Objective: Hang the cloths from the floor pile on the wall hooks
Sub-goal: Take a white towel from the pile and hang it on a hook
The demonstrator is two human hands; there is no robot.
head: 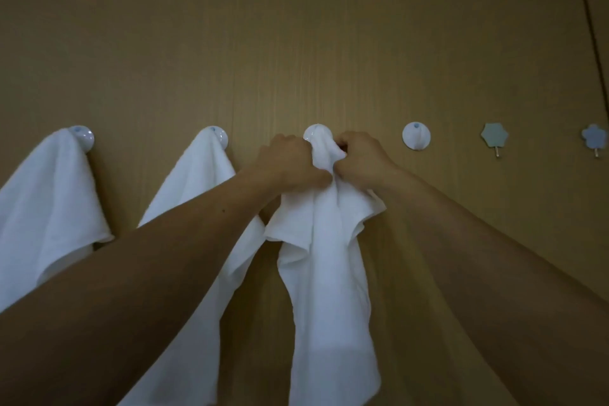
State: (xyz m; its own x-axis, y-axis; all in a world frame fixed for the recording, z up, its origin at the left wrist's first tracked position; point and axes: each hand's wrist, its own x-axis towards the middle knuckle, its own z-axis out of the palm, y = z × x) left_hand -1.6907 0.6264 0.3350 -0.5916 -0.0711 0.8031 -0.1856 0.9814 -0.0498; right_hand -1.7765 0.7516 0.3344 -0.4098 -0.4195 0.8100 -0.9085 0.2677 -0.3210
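Note:
A row of hooks runs across a brown wooden wall. A white cloth (324, 273) hangs down from the third round white hook (313, 132), its top bunched over the hook. My left hand (288, 163) grips the cloth's top on the left side, and my right hand (361, 160) pinches it on the right, both just below the hook. Two more white cloths hang on the first hook (82, 137) and second hook (218, 136): the left cloth (46, 204) and the middle cloth (197, 194), partly behind my left forearm. The floor pile is out of view.
To the right a round white hook (416, 136) is bare. Further right are a grey hexagon-shaped hook (494, 136) and a flower-shaped hook (594, 138), both bare. A dark vertical seam (590, 10) runs down the wall at the far right.

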